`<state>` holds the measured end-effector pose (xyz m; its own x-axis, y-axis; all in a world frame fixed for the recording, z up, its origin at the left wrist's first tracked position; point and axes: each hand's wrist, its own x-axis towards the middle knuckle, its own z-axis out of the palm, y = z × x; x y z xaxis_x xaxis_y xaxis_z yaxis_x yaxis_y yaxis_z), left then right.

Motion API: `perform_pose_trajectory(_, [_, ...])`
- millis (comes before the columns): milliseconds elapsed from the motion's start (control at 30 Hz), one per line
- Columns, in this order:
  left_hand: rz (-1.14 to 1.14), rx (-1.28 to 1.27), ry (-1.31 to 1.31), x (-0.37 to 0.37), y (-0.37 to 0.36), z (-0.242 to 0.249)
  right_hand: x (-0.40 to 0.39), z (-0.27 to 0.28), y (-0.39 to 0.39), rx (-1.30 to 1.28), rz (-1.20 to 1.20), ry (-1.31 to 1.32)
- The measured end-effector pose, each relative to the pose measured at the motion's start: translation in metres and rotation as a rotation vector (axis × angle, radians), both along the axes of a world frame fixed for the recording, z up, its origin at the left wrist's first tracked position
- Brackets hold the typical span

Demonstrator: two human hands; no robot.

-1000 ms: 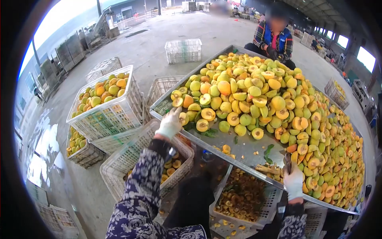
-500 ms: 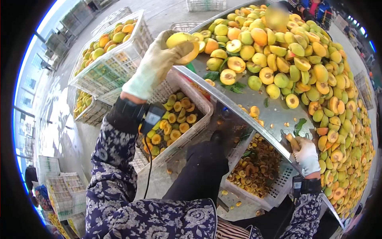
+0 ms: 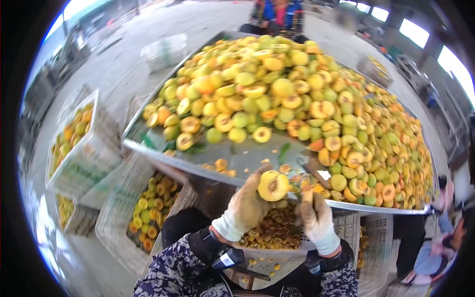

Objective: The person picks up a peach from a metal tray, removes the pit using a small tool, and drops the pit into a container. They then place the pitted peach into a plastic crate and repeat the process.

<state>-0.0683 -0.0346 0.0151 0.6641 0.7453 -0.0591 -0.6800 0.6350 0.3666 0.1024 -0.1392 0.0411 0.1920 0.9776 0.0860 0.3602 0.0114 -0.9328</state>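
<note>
My left hand point(image 3: 246, 207), in a soiled white glove, is closed on an apricot half point(image 3: 273, 186). Its cut face is turned up, with a brown pit or hollow in the centre. Just to the right, my gloved right hand point(image 3: 316, 218) is closed around a wooden-handled knife point(image 3: 307, 190); its blade is hard to make out. Both hands are at the near edge of a metal table point(image 3: 247, 157) heaped with whole and halved apricots point(image 3: 297, 101). Beneath them stands a crate of brown pits and scraps point(image 3: 274, 230).
A crate of apricot halves point(image 3: 151, 210) stands below on the left, beside a stacked white crate of fruit point(image 3: 91, 148). Another crate point(image 3: 376, 237) is low at the right. One person point(image 3: 278, 17) sits across the table; another point(image 3: 435, 242) is at the right.
My left hand has come from the table's left corner to the middle, beside my right hand, with fruit in it. The view has turned right; the knife stays in my right hand.
</note>
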Motion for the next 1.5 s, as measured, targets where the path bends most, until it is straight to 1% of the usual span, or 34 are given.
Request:
perform_pose_trajectory(33, [-0.02,0.071,-0.016,0.011,0.006,-0.009,0.001,0.002,-0.003,0.012,-0.008,0.073])
perform_pose_trajectory(67, [-0.055,0.082,-0.006,0.02,0.009,-0.009,0.002,0.001,-0.003,0.022,-0.008,0.151])
perform_pose_trajectory(133, [-0.017,0.149,0.057,0.036,0.012,-0.012,0.008,-0.001,-0.004,-0.112,-0.008,0.273])
perform_pose_trajectory(167, [-0.018,0.095,0.0,0.044,0.013,-0.016,0.014,-0.013,-0.002,-0.075,-0.015,0.109])
perform_pose_trajectory(200, [-0.035,0.094,0.008,0.051,0.013,-0.018,0.018,-0.018,0.002,-0.043,-0.015,-0.058])
perform_pose_trajectory(267, [-0.096,0.034,-0.082,0.061,0.012,-0.013,0.026,-0.005,0.001,-0.054,-0.033,-0.025])
perform_pose_trajectory(300, [-0.117,0.029,-0.102,0.065,0.012,-0.011,0.032,-0.005,0.0,-0.054,-0.028,-0.056])
perform_pose_trajectory(400, [-0.101,0.074,-0.101,0.077,0.011,-0.013,0.043,-0.018,0.001,-0.025,-0.01,-0.073])
perform_pose_trajectory(433, [-0.109,0.07,-0.092,0.08,0.01,-0.016,0.045,-0.023,0.0,0.004,0.012,-0.067])
perform_pose_trajectory(467, [-0.083,0.138,0.027,0.082,0.009,-0.018,0.045,-0.023,-0.001,0.002,0.004,-0.057])
perform_pose_trajectory(500, [-0.058,0.206,0.146,0.083,0.008,-0.019,0.043,-0.017,-0.001,-0.023,0.045,0.047])
perform_pose_trajectory(533, [-0.064,0.206,0.153,0.084,0.005,-0.018,0.04,-0.014,-0.001,-0.047,0.087,0.149])
perform_pose_trajectory(600, [-0.048,0.186,0.12,0.086,0.0,-0.012,0.037,-0.021,-0.004,-0.031,0.064,0.193])
perform_pose_trajectory(667, [-0.05,0.219,0.103,0.088,-0.001,-0.018,0.037,-0.025,-0.008,-0.275,0.076,0.603])
perform_pose_trajectory(733, [-0.052,0.252,0.081,0.089,-0.002,-0.019,0.036,-0.025,-0.009,-0.254,0.071,0.619])
perform_pose_trajectory(800, [-0.039,0.332,0.117,0.089,-0.004,-0.017,0.034,-0.023,-0.008,-0.234,0.07,0.633])
perform_pose_trajectory(833, [-0.042,0.33,0.119,0.089,-0.005,-0.017,0.03,-0.022,-0.008,-0.225,0.047,0.686])
perform_pose_trajectory(867, [-0.002,0.446,0.243,0.088,-0.006,-0.016,0.028,-0.021,-0.008,-0.216,0.024,0.74])
perform_pose_trajectory(900, [0.041,0.561,0.369,0.088,-0.007,-0.016,0.028,-0.02,-0.007,-0.217,0.023,0.743])
perform_pose_trajectory(933, [0.041,0.559,0.372,0.087,-0.008,-0.016,0.029,-0.02,-0.007,-0.219,0.056,0.743])
perform_pose_trajectory(1000, [0.133,0.75,0.433,0.087,-0.01,-0.015,0.031,-0.019,-0.005,-0.218,0.09,0.742])
perform_pose_trajectory(1033, [0.132,0.748,0.437,0.085,-0.009,-0.016,0.032,-0.021,-0.003,-0.203,0.093,0.642])
perform_pose_trajectory(1067, [0.133,0.786,0.496,0.083,-0.008,-0.018,0.033,-0.022,-0.002,-0.188,0.097,0.539])
perform_pose_trajectory(1100, [0.135,0.824,0.553,0.082,-0.005,-0.018,0.035,-0.021,-0.002,-0.19,0.097,0.539])
perform_pose_trajectory(1133, [0.132,0.824,0.554,0.08,-0.002,-0.016,0.036,-0.02,-0.003,-0.209,0.113,0.516])
perform_pose_trajectory(1200, [0.109,1.018,0.67,0.075,0.006,-0.009,0.035,-0.023,-0.003,-0.234,0.129,0.498])
perform_pose_trajectory(1267, [0.069,0.988,0.671,0.074,0.012,-0.012,0.032,-0.032,0.0,-0.195,0.083,0.456])
perform_pose_trajectory(1300, [0.031,0.999,0.715,0.074,0.014,-0.013,0.033,-0.036,0.0,-0.197,0.081,0.461])
perform_pose_trajectory(1367, [-0.011,1.008,0.758,0.072,0.02,-0.016,0.036,-0.042,0.001,-0.271,0.1,0.354])
perform_pose_trajectory(1433, [-0.091,1.033,0.824,0.069,0.027,-0.023,0.032,-0.039,0.003,-0.28,0.086,0.374])
perform_pose_trajectory(1500, [-0.077,1.065,0.854,0.067,0.027,-0.031,0.031,-0.033,0.002,-0.294,0.076,0.398])
